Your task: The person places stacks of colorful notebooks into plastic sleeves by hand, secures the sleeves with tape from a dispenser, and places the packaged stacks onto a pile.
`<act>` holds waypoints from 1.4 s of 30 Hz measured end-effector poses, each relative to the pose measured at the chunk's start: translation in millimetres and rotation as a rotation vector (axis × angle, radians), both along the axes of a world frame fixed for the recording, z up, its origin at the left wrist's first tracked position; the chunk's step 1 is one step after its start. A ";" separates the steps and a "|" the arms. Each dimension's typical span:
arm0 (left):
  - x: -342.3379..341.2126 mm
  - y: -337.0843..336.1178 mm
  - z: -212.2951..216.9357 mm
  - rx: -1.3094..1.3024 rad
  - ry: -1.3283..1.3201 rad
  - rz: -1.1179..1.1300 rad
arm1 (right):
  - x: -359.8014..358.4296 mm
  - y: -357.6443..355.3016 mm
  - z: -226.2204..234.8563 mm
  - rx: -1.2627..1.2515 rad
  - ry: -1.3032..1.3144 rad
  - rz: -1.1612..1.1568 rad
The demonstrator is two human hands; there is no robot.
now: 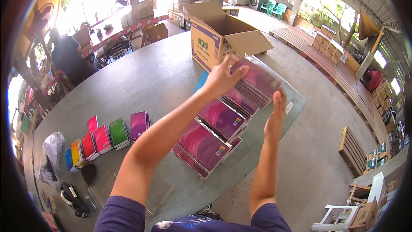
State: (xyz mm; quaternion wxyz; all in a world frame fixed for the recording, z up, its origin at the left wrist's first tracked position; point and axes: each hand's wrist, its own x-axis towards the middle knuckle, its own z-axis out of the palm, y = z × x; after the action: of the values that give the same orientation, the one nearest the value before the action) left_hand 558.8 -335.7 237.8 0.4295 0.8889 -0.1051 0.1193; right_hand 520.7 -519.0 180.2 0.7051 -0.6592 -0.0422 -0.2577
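Purple notebooks [262, 76] lie between the curled left hand [225, 76], its hold impossible to tell, and the flat, uncurled right hand [274, 115]; two bundles [201, 144] already lie lined up nearer, the unsealed carton [205, 50] beyond.

Two hands [221, 79] [275, 115]; one green notebook stack [119, 132]; two green chairs [269, 6] [280, 10].

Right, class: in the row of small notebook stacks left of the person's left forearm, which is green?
The green stack, second from the right, between the pink stack and purple stack; only it has a green cover.
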 end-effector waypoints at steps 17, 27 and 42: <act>-327.4 396.7 -165.5 0.208 -0.025 0.767 | -85.6 28.4 17.3 -0.356 -0.324 -0.416; -484.1 634.1 -236.2 0.274 0.595 1.573 | -223.7 270.5 -8.7 -0.534 -0.390 0.392; -404.8 528.8 -180.8 0.013 0.056 0.737 | -239.0 540.9 -167.8 0.349 0.910 1.273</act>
State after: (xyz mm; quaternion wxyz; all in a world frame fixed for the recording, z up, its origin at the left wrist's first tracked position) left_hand 154.0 193.0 57.0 0.3549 0.8728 0.2330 0.2408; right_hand 281.7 21.9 12.4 0.7578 -0.4293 -0.0773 0.4852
